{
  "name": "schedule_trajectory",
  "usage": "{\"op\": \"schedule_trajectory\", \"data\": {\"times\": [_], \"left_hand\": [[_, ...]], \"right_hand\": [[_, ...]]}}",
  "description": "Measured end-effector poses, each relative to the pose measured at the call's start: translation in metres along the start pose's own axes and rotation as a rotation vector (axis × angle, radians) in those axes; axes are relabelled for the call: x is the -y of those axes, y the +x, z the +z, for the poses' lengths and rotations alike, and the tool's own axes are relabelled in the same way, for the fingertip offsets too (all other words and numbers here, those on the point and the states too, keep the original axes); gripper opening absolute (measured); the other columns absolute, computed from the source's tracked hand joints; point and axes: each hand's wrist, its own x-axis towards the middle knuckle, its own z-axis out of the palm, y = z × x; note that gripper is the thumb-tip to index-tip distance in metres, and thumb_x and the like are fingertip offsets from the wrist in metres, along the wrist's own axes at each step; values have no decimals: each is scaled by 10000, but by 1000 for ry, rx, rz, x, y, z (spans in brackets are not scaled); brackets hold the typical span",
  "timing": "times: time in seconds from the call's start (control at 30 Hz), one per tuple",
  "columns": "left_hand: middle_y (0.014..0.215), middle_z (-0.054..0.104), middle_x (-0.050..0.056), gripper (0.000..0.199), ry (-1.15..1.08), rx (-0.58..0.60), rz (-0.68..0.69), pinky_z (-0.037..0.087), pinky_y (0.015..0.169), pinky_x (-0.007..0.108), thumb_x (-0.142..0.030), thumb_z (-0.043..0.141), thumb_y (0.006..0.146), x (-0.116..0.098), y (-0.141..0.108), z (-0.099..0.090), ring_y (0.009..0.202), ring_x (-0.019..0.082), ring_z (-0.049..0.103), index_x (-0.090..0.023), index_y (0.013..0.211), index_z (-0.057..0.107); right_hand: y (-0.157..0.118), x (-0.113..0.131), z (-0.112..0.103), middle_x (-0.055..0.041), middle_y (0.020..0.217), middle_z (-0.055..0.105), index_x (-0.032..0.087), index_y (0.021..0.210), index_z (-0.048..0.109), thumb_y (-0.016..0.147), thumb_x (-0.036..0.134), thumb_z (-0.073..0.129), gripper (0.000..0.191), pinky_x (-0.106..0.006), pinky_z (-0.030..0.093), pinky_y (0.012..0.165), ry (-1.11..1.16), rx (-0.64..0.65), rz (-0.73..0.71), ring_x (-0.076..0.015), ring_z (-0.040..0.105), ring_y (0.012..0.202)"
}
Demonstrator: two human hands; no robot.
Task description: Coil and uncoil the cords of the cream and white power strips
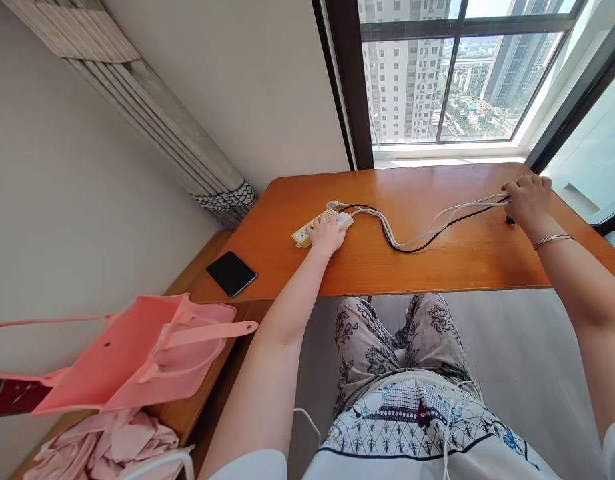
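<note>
My left hand [327, 233] rests on a white power strip [301, 236] lying on the wooden table, fingers curled over its top. A white plug [333, 205] sits at the strip's far end. White cables [427, 230] and a black cable [423, 249] run from the strip across the table to the right. Out at the table's right side, my right hand [527, 201] is closed around the bundled cables. A small black piece [510, 220], perhaps a plug, shows just under that hand; its kind is hard to make out.
The wooden table [467, 270] stands against a window [447, 87]. A black phone or small tablet [231, 273] lies at its left corner. A pink bag [137, 353] and crumpled pink cloth [112, 443] are at the lower left. A gathered curtain [172, 133] hangs by the wall.
</note>
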Motion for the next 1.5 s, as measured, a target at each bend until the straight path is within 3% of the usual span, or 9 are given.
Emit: {"op": "schedule_trajectory", "data": {"times": [0.2,0.37,0.57,0.73,0.87,1.1,1.2,1.37,1.5], "left_hand": [[1514,504,303,703,35,-20,-94,360,1086,644,-533,516,926,1,7,-4,1377,489,438,-119,1494,520],[1513,526,280,698,19,-34,-84,360,1103,624,-577,459,944,6,9,-3,1383,477,446,-123,1464,558],[1521,541,258,637,-74,-86,-177,366,1141,564,-521,361,992,27,19,-7,1401,421,488,-120,1443,566],[1466,588,288,706,-124,96,-311,457,1064,532,-577,494,942,51,31,-13,1350,435,561,-88,1450,540],[1420,628,285,699,-87,147,-269,505,1008,485,-605,528,928,62,37,-17,1321,429,596,-68,1366,616],[1413,624,304,776,-50,176,-283,524,998,474,-695,542,896,64,41,-16,1323,440,597,-35,1285,668],[1403,629,304,744,-109,130,-316,521,1021,469,-669,664,835,64,42,-13,1314,432,609,-56,1256,672],[1418,627,273,703,-390,78,-457,536,1027,463,-473,907,663,66,45,-8,1306,399,626,-116,1210,648],[1279,706,244,568,-632,44,-491,568,963,486,-364,952,602,66,49,-5,1211,401,675,-149,1043,666]], "right_hand": [[-40,19,6,-101,912,736,241,846,753,713,265,666,161,-497,303,1007,-8,306,-499,-266,631,926],[-63,45,-12,-122,1144,763,267,1195,759,751,551,687,532,-548,352,1060,128,585,-537,-354,659,1129],[-91,112,-29,-217,1459,598,155,1555,494,800,737,665,969,-536,408,1133,400,576,-562,-416,558,1353],[-110,169,-30,-209,1376,640,116,1516,515,899,502,688,748,-471,458,1100,378,563,-648,-366,619,1275],[-105,192,-28,-151,1313,688,167,1408,577,977,212,508,439,-382,511,970,328,632,-571,-296,679,1197],[-77,227,-9,-197,1292,676,137,1321,566,1013,163,382,360,-372,509,896,275,555,-208,-307,695,1160],[-64,239,-3,-193,1361,643,141,1315,561,997,286,520,352,-386,489,994,389,582,-153,-314,643,1257],[-57,244,-4,-180,1444,586,179,1331,554,711,745,777,869,-405,474,1045,611,685,-143,-349,575,1324],[-58,245,7,-145,1288,677,190,1157,643,796,659,740,601,-356,478,976,857,624,-44,-283,626,1178]]}}
